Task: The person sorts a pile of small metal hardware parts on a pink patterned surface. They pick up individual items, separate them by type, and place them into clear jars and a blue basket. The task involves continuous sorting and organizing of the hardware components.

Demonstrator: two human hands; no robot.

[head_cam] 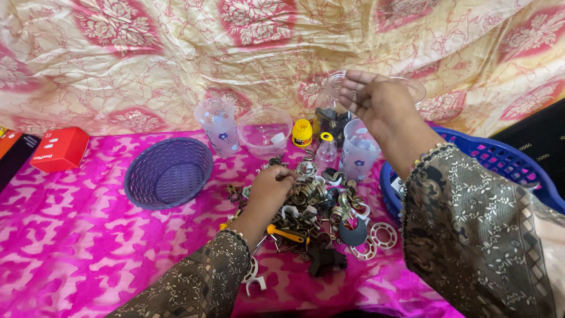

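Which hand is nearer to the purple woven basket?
Left. The left hand rests on the pile of metal hardware, just right of the purple woven basket. The right hand is raised farther right, above the clear tumbler.

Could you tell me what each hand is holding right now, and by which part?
The left hand pinches a small piece in the hardware pile; which part it grips cannot be told. The right hand is raised, open and empty, above the clear plastic cup.
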